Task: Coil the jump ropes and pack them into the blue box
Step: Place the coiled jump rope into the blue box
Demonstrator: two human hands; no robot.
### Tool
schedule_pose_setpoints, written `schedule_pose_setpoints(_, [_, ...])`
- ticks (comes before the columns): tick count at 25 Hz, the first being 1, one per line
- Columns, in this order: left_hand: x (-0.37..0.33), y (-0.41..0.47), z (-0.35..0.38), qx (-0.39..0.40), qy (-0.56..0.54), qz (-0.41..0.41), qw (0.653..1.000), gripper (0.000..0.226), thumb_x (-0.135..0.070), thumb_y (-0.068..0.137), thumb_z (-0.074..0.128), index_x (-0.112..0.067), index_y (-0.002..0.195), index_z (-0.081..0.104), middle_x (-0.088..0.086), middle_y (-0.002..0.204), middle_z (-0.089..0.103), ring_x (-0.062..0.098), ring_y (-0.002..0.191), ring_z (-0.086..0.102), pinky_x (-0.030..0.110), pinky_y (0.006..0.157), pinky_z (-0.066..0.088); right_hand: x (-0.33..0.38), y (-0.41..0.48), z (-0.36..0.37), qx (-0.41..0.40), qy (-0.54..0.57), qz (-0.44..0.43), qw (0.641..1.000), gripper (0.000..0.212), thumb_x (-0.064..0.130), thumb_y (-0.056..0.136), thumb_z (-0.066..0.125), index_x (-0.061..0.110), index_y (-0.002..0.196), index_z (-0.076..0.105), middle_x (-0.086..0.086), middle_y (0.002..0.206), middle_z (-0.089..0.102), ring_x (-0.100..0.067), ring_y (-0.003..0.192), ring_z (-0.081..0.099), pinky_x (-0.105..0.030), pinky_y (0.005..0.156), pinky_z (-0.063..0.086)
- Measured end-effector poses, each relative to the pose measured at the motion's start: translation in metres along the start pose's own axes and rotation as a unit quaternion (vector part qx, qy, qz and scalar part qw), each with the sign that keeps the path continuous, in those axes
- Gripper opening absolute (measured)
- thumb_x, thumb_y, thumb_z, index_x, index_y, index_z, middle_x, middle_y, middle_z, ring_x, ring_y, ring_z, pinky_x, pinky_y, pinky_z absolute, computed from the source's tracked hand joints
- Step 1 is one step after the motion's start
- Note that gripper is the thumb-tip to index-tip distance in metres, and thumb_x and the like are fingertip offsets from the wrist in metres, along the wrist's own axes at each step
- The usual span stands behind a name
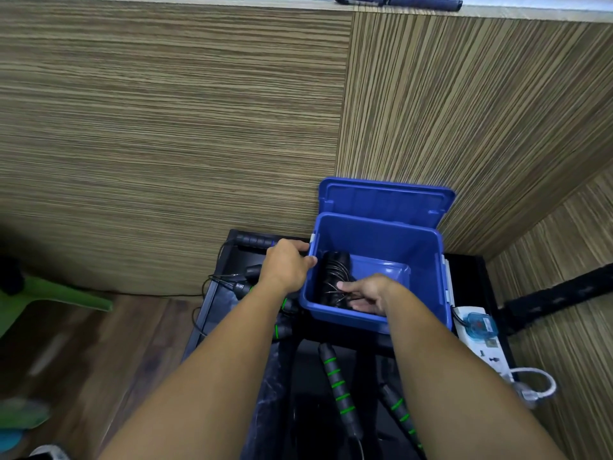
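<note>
indoor room, likely home, wood-grain panel walls [166, 127], wood floor [99, 343], white power strip [481, 346]

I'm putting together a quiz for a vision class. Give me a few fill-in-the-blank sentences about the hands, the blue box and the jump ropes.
1. The lid of the blue box stands ____.
2. The left hand grips the box's rim, while the right hand is ____ the box.
3. The coiled jump rope that the right hand holds is ____ in colour.
4. The handles lying outside the box bear ____ stripes.

Missing words: open; inside; black; green.
</note>
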State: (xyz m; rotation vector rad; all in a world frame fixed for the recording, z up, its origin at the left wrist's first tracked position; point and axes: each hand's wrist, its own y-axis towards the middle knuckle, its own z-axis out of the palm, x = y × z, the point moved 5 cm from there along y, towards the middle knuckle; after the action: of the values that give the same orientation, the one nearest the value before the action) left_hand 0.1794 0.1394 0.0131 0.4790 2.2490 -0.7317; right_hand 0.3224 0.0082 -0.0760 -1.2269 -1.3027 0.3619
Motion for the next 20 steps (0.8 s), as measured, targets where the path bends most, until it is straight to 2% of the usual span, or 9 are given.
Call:
schedule_pose_setpoints(2, [0.0, -0.001, -0.001, 0.0, -0.001, -0.002, 1.0, 0.037, -0.025, 0.094, 0.072, -0.015, 0.129, 0.068, 0.007, 0.11, 0.076, 0.022, 0.1, 0.072, 0.04, 0.097, 0.056, 0.003, 0.002, -0.008, -0.064, -0.02, -0.024, 0.997, 0.044, 0.028, 0.071, 0.088, 0.0, 0.097, 0.066, -0.01, 0.085, 0.072, -0.018, 0.072, 0.068, -0.024, 0.062, 0.058])
schedule_pose_setpoints(5, [-0.002, -0.003, -0.001, 0.003, -0.002, -0.002, 1.0, 0.036, -0.023, 0.094, 0.071, -0.014, 0.129, 0.068, 0.008, 0.11, 0.076, 0.022, 0.098, 0.072, 0.039, 0.096, 0.056, 0.017, -0.006, -0.007, -0.101, -0.088, -0.1, 0.986, 0.037, 0.026, 0.071, 0.088, 0.013, 0.081, 0.055, -0.011, 0.08, 0.066, -0.026, 0.072, 0.06, -0.036, 0.064, 0.048])
schedule_pose_setpoints(8, [-0.004, -0.006, -0.003, 0.001, 0.0, 0.002, 1.0, 0.035, -0.023, 0.095, 0.07, -0.014, 0.129, 0.068, 0.008, 0.109, 0.076, 0.022, 0.097, 0.072, 0.036, 0.094, 0.057, 0.028, -0.019, -0.006, -0.094, -0.099, -0.157, 0.978, 0.024, 0.028, 0.08, 0.074, 0.018, 0.078, 0.052, -0.007, 0.078, 0.06, -0.026, 0.073, 0.055, -0.038, 0.065, 0.045])
schedule_pose_setpoints(10, [-0.007, -0.007, -0.005, 0.0, 0.003, 0.007, 1.0, 0.032, -0.022, 0.095, 0.07, -0.012, 0.126, 0.069, 0.007, 0.107, 0.077, 0.022, 0.096, 0.072, 0.033, 0.092, 0.056, 0.033, -0.025, -0.01, -0.113, -0.113, -0.181, 0.97, 0.019, 0.032, 0.084, 0.065, 0.016, 0.081, 0.054, -0.005, 0.079, 0.062, -0.026, 0.077, 0.057, -0.037, 0.072, 0.046])
schedule_pose_setpoints(13, [-0.01, -0.01, -0.006, -0.002, 0.007, 0.013, 1.0, 0.029, -0.02, 0.096, 0.069, -0.011, 0.124, 0.07, 0.008, 0.106, 0.076, 0.023, 0.097, 0.071, 0.033, 0.092, 0.055, 0.035, -0.03, -0.011, -0.14, -0.115, -0.202, 0.962, 0.018, 0.031, 0.085, 0.063, 0.014, 0.09, 0.061, -0.003, 0.087, 0.066, -0.025, 0.088, 0.062, -0.035, 0.077, 0.047])
schedule_pose_setpoints(16, [-0.011, -0.011, -0.007, 0.0, 0.012, 0.011, 1.0, 0.03, -0.021, 0.096, 0.069, -0.012, 0.125, 0.069, 0.007, 0.104, 0.075, 0.023, 0.096, 0.07, 0.035, 0.092, 0.055, 0.034, -0.035, -0.012, -0.164, -0.085, -0.223, 0.957, 0.014, 0.025, 0.085, 0.064, 0.014, 0.093, 0.064, 0.001, 0.081, 0.065, -0.02, 0.078, 0.062, -0.029, 0.066, 0.047])
schedule_pose_setpoints(20, [-0.01, -0.009, -0.006, 0.006, 0.012, 0.004, 1.0, 0.035, -0.022, 0.096, 0.069, -0.011, 0.129, 0.067, 0.008, 0.106, 0.075, 0.024, 0.098, 0.07, 0.036, 0.093, 0.055, 0.039, -0.048, -0.018, -0.199, -0.068, -0.255, 0.944, 0.009, 0.02, 0.091, 0.059, 0.014, 0.087, 0.065, 0.004, 0.068, 0.06, -0.013, 0.064, 0.057, -0.022, 0.05, 0.038])
